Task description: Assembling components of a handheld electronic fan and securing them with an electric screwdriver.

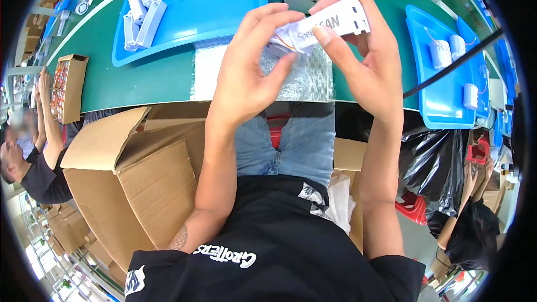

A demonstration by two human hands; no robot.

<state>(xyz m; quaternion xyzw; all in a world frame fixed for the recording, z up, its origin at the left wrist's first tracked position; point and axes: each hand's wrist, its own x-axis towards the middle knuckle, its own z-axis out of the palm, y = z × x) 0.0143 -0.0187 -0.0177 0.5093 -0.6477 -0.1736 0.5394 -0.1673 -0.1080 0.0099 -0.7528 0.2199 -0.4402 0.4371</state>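
A white plastic housing (pixel 353 17) is held up at the upper centre of the frame, above a sheet of bubble wrap (pixel 316 81). It can be judged light and stiff, with a smooth shell that may slip a little under dry fingertips; the thin wires (pixel 284 43) at its left end look like the fragile part and are better left unpinched. A hold is best taken along the long edges of the shell, toward the slotted right end. There it is gripped by the right hand (pixel 372 64), the thumb pressed on the lettered face and the fingers wrapped behind. The left hand (pixel 246 64) is half curled about the wired end, thumb and forefinger apart; whether anything is pinched there cannot be told, since that end is blurred.
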